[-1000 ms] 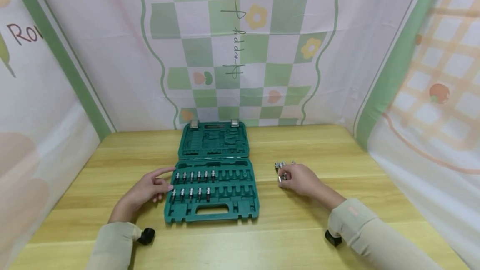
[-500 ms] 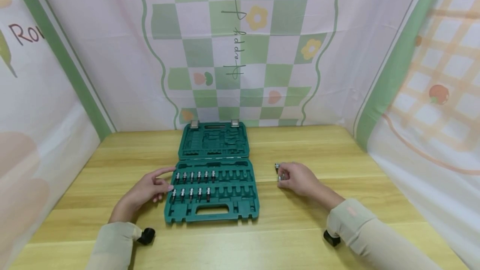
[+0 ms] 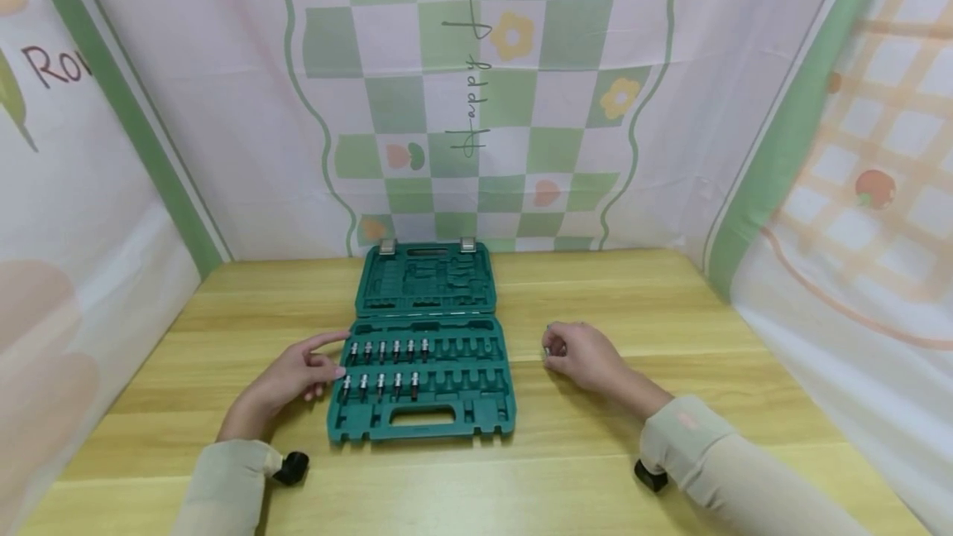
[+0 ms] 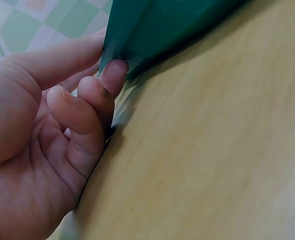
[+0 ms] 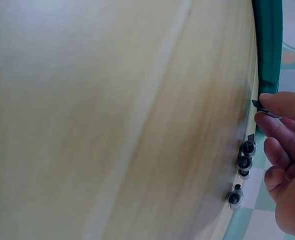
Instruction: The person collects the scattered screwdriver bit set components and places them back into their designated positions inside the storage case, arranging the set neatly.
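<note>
A green tool case (image 3: 420,420) lies open on the table, its lower tray holding two rows of bit sockets (image 3: 396,350) with shiny heads and dark bits. My left hand (image 3: 294,375) rests at the tray's left edge, index finger stretched out and thumb on the rim; the other fingers are loosely curled. Right of the case, my right hand (image 3: 584,354) pinches a small bit socket (image 5: 271,114) between thumb and fingers, its dark tip sticking out. Several loose bit sockets (image 5: 245,162) lie on the table beside the right hand, and the head view hides them behind it.
The case's raised lid (image 3: 426,275) has moulded hollows and two metal latches at its far edge. Right-hand slots (image 3: 469,347) in both rows hold no sockets. The wooden table (image 3: 581,478) is enclosed by printed curtains (image 3: 514,106).
My right hand has shifted slightly left, bringing a bit socket along between its fingers. The loose sockets seen beside it earlier are now covered in the head view. My left hand keeps its place.
</note>
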The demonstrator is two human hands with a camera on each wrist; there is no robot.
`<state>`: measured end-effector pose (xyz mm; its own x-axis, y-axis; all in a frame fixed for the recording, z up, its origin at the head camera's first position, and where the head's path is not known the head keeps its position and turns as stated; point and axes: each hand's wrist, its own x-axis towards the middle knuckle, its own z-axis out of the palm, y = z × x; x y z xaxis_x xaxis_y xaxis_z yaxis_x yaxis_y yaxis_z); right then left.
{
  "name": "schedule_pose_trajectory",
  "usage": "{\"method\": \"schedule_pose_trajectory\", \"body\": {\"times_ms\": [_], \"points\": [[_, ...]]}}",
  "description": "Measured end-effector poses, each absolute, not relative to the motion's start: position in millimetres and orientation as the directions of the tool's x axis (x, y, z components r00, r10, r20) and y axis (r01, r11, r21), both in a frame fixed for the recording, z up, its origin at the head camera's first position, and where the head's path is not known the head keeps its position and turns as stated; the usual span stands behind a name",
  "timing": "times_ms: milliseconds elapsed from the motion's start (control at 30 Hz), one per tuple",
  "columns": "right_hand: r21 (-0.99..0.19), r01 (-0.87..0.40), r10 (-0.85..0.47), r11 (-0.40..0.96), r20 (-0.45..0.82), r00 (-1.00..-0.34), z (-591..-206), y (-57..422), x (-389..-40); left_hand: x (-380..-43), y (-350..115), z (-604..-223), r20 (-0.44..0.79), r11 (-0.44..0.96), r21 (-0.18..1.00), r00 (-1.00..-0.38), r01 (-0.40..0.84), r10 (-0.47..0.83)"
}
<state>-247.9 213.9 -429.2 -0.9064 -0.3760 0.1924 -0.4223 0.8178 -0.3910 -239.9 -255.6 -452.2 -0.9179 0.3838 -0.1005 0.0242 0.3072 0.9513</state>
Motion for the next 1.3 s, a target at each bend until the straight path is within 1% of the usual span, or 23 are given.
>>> {"method": "schedule_pose_trajectory", "body": {"times_ms": [300,567,733,1100,1300], "points": [[-0.414,-0.406,-0.347,0.815,0.212,-0.914,-424.9,200.2,-250.6,-240.3,-255.9,-452.5,-0.1,0.311,0.95,-0.918,0.027,0.384],[-0.433,-0.429,-0.364,0.793,0.228,-0.903,-419.2,186.0,-253.0,-240.9,-255.8,-453.6,-0.104,0.308,0.951,-0.919,0.02,0.38],[-0.466,-0.426,-0.359,0.776,0.229,-0.905,-416.9,178.3,-253.9,-240.3,-255.4,-452.7,-0.107,0.309,0.951,-0.919,0.017,0.379],[-0.61,-0.343,-0.292,0.714,0.186,-0.938,-413.6,159.7,-253.6,-239.7,-255.4,-451.7,-0.11,0.318,0.948,-0.92,0.017,0.375],[-0.719,-0.274,-0.245,0.639,0.147,-0.958,-413.9,146.6,-251.1,-239.9,-255.3,-451.6,-0.113,0.322,0.947,-0.92,0.015,0.375]]}}
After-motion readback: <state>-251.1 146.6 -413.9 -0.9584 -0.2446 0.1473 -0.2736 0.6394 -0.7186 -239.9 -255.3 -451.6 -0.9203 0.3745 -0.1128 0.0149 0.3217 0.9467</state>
